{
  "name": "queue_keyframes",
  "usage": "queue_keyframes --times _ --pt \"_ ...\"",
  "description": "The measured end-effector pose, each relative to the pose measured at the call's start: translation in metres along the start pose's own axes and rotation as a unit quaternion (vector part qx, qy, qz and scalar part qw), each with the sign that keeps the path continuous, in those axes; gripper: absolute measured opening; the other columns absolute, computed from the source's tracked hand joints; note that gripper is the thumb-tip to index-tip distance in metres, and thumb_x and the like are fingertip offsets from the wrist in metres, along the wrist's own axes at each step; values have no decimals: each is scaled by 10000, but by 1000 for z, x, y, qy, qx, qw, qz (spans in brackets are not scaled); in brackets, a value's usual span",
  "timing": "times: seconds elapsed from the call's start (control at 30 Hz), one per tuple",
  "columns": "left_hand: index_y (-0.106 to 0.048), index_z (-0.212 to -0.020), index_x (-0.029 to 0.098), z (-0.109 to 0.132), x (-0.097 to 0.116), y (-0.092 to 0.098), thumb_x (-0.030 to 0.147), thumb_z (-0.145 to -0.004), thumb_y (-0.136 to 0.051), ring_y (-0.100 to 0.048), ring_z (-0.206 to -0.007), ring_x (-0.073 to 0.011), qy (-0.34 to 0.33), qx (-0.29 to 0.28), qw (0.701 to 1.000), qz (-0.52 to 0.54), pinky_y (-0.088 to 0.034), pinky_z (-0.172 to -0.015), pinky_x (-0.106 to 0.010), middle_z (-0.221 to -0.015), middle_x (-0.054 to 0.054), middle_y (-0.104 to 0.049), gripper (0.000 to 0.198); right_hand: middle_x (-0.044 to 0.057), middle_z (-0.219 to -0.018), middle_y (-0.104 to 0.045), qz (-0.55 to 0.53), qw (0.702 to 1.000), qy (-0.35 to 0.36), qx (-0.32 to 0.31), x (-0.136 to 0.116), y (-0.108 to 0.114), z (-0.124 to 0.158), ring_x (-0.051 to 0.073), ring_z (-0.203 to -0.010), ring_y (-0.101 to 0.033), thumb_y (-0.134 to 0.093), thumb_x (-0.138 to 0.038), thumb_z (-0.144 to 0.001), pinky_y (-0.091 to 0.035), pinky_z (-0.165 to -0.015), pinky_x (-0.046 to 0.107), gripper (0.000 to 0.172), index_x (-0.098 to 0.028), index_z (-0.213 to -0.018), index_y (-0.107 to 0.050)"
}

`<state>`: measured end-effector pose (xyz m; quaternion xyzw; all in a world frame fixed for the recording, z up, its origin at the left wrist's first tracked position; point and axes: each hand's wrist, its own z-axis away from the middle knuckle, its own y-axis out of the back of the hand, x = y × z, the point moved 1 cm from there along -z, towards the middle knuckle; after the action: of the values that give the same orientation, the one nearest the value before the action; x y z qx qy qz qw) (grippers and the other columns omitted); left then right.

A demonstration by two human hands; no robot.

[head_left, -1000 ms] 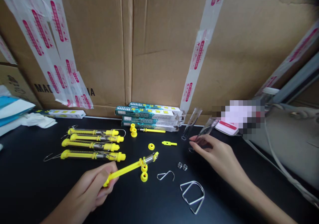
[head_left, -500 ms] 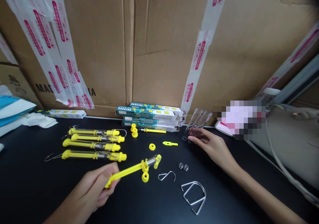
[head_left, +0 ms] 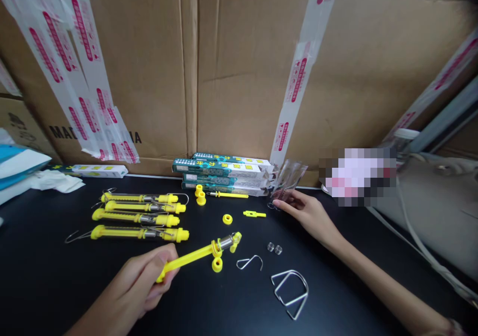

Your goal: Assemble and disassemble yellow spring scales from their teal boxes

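Note:
My left hand (head_left: 145,281) is closed around one end of a yellow spring-scale rod (head_left: 192,259), its metal spring (head_left: 226,242) and small yellow end piece pointing right. The rod is raised above the table, near a yellow ring (head_left: 217,264). My right hand (head_left: 311,214) grips clear plastic tubes (head_left: 289,174) by their lower ends, tilted, near the small boxes; its fingertips are partly hidden behind them. Between the hands lie a metal S-hook (head_left: 250,262), two small clear discs (head_left: 274,248), a flat yellow part (head_left: 254,214) and another yellow ring (head_left: 227,219).
Several assembled spring scales (head_left: 138,232) lie in a row at left. Printed boxes (head_left: 224,176) are stacked against a large cardboard carton (head_left: 239,77). Bent wire handles (head_left: 291,293) lie in front. Yellow caps (head_left: 200,197) and a thin yellow rod (head_left: 233,195) sit mid-table. A cable (head_left: 414,236) runs at right.
My right hand and the clear tubes have shifted a little to the left, toward the stacked boxes. My left hand keeps the yellow rod in about the same place.

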<state>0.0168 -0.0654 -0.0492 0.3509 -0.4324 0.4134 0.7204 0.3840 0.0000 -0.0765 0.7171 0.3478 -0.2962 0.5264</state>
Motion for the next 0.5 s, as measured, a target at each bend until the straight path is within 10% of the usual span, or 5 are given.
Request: queue_keyframes --times 0.5 --pt "-392 -635 232 1 0 1 729 -825 -541 -144 -430 -64 -27 -21 999 24 -82 -436 -240 -492 114 -258 552 54 -854 -770 -61 998 26 -22 -4 -17 -18 266 -804 -709 -795 -627 -750 -562 -758 371 447 -203 -879 -739"
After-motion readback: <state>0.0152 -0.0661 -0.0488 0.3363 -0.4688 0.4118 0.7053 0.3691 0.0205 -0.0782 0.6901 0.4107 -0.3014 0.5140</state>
